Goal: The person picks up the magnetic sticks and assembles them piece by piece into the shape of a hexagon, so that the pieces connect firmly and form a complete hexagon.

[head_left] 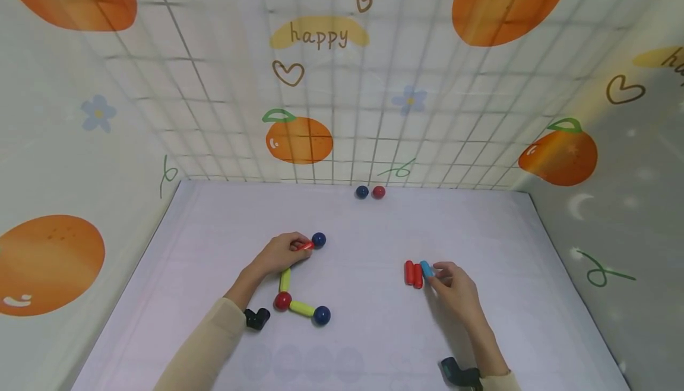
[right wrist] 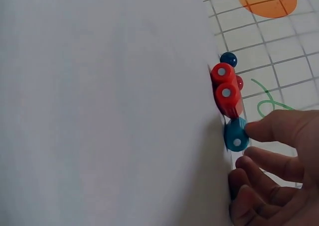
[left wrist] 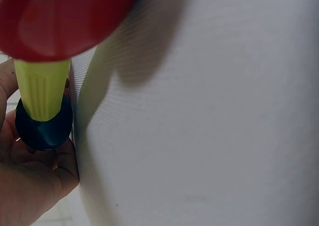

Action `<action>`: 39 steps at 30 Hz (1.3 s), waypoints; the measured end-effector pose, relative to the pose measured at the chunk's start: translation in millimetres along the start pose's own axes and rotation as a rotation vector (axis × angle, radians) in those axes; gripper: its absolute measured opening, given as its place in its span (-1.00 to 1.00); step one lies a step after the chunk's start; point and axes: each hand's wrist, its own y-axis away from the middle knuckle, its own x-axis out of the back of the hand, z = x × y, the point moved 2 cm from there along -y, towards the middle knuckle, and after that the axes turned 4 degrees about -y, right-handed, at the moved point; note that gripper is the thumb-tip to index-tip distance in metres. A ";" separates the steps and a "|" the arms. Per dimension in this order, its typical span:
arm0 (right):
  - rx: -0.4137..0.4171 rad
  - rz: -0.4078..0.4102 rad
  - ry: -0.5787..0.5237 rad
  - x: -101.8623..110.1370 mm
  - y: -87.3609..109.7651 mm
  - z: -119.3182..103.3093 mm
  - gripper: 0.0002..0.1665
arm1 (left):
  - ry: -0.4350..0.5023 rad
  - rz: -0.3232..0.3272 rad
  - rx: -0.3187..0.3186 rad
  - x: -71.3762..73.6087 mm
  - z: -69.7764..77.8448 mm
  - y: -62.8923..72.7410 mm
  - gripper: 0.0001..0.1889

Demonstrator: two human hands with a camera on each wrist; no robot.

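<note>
My left hand (head_left: 279, 253) pinches a red magnetic rod (head_left: 306, 246), whose far end meets a dark blue ball (head_left: 319, 239). From under that hand a yellow-green rod (head_left: 285, 280) runs to a red ball (head_left: 283, 301); a second yellow-green rod (head_left: 303, 308) joins it to another blue ball (head_left: 322, 315). In the left wrist view, fingers surround a dark blue ball (left wrist: 44, 129) at the first yellow rod's end. On the right, my right hand (head_left: 456, 289) has thumb and forefinger at a light blue rod (right wrist: 236, 136), beside two red rods (head_left: 409, 273).
At the table's back edge sit a loose blue ball (head_left: 362, 192) and a red ball (head_left: 379, 192). Printed cloth walls (head_left: 342, 100) enclose the white table (head_left: 369, 343) at the back and sides. A dark wrist-worn piece (head_left: 257, 318) sits by the left forearm.
</note>
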 end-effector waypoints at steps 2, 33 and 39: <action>-0.009 0.006 0.005 0.2 0.2 -0.3 -0.55 | 0.002 -0.001 -0.002 0.0 0.1 0.4 -0.68; -0.034 0.044 0.085 1.2 2.0 -1.7 -0.65 | 0.019 0.001 -0.019 0.2 0.9 2.8 -0.69; -0.039 0.053 0.035 2.1 1.6 -3.7 -0.66 | 0.015 0.003 -0.018 0.6 1.1 2.8 -0.69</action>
